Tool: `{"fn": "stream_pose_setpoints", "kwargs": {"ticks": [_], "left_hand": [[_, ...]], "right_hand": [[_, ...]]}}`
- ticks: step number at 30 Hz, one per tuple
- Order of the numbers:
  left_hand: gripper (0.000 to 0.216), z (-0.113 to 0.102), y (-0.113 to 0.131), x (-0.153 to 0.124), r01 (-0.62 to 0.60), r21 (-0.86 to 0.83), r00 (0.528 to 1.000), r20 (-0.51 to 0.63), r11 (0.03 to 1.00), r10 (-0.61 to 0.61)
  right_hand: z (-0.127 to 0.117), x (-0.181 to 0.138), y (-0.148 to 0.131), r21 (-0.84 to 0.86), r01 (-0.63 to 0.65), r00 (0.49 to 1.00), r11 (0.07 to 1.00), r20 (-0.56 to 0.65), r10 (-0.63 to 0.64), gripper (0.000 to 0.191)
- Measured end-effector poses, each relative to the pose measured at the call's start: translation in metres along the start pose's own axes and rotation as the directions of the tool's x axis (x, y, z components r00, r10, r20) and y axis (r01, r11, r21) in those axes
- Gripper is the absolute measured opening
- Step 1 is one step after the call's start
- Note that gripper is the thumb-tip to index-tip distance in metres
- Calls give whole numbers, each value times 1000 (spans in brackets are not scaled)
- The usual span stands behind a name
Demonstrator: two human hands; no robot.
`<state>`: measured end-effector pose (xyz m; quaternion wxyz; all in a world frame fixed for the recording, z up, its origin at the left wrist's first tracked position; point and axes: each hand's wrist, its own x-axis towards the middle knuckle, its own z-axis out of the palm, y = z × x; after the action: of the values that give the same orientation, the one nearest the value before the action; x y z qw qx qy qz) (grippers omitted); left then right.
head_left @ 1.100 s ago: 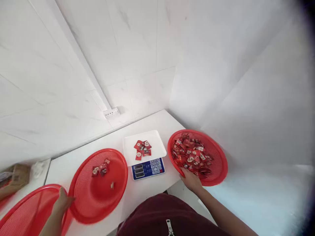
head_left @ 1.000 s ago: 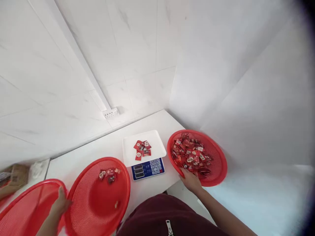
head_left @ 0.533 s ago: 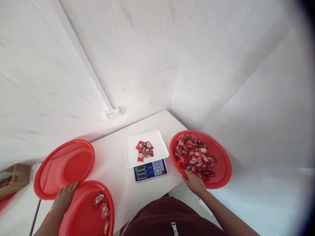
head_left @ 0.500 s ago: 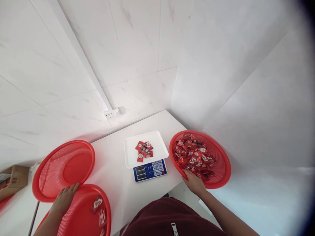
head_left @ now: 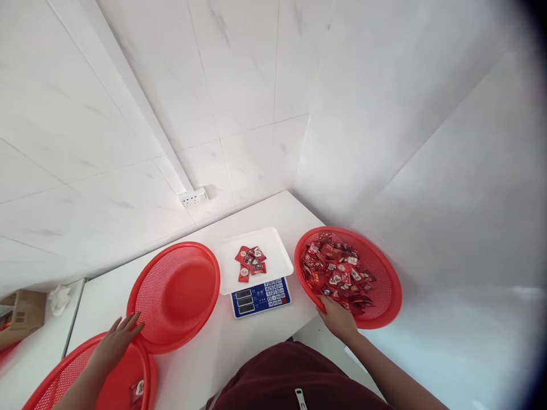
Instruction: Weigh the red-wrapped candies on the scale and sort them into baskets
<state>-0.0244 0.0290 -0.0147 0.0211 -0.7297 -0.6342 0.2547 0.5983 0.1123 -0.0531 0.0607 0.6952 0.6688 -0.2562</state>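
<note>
My right hand (head_left: 337, 319) grips the near left rim of a red mesh basket (head_left: 391, 273), which holds a heap of red-wrapped sweets (head_left: 337, 270) and reaches past the table edge. My left hand (head_left: 114, 343) has its fingers spread at the left rim of a second red basket (head_left: 182, 293) with nothing in it. Below that hand is a third red basket (head_left: 150, 370), cut off by the frame, with a few wrapped packets (head_left: 137, 393) in it. Between the baskets stands a blue digital scale (head_left: 260, 302); several red packets (head_left: 250, 263) lie on its white tray (head_left: 276, 250).
The white table (head_left: 231, 347) meets a tiled wall with a power socket (head_left: 193, 198). At far left a cardboard box (head_left: 28, 313) and a crumpled white wad (head_left: 60, 299) rest on another surface beyond a gap. A wall stands close on the right.
The empty basket has slid right, up against the scale tray. The lower basket has shifted left and down. My left hand has moved slightly left; my right hand keeps its grip.
</note>
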Motion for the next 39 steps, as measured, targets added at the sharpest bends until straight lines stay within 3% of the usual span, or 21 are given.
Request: {"fn": "stream_pose_setpoints", "kwargs": {"ticks": [3, 6, 10, 12, 15, 18, 22, 24, 30, 35, 36, 39], "left_hand": [[75, -7, -3, 14, 12, -43, 1000, -21, 999, -13], [77, -31, 23, 40, 17, -197, 997, -67, 980, -31], [58, -92, 108, 88, 6, -491, 945, -283, 871, -166], [45, -124, 159, 114, -88, -623, 934, -322, 777, -152], [43, -158, 225, 148, -190, -740, 960, -277, 646, -34], [52, -170, 261, 170, -58, -809, 986, -139, 584, -94], [57, -165, 268, 176, 5, -847, 987, -82, 532, -140], [58, -160, 265, 173, 14, -869, 986, -71, 494, -152], [44, -158, 237, 149, 90, -929, 968, -3, 359, -250], [76, -144, 201, 109, 126, -951, 843, -47, 281, -536], [79, -137, 198, 100, 132, -942, 850, -52, 309, -524], [72, -113, 201, 78, 148, -897, 949, 9, 418, -315]], "right_hand": [[-1, 0, -1, 1, -5, 1000, 1000, -4, 5, 40], [-1, 0, -1, 0, -12, 1000, 1000, 6, 12, 41], [-1, 1, 0, 5, -10, 1000, 1000, 19, 10, 42], [-1, 1, 0, 7, -11, 1000, 1000, 21, 11, 43], [1, 1, 0, 21, 5, 1000, 1000, 30, -6, 47], [2, 4, -2, -1, 49, 998, 999, -40, -49, 50], [-4, 11, -21, -31, 198, 948, 980, -247, -199, 45], [-9, 17, -40, -18, 304, 910, 953, -291, -296, 43], [-24, 45, -109, 33, 493, 854, 869, -208, -477, 40], [-27, 71, -151, 25, 532, 841, 846, -134, -525, 40], [-26, 74, -156, 8, 526, 845, 851, -115, -522, 40], [-21, 81, -161, -32, 490, 867, 871, -84, -491, 39]]}}
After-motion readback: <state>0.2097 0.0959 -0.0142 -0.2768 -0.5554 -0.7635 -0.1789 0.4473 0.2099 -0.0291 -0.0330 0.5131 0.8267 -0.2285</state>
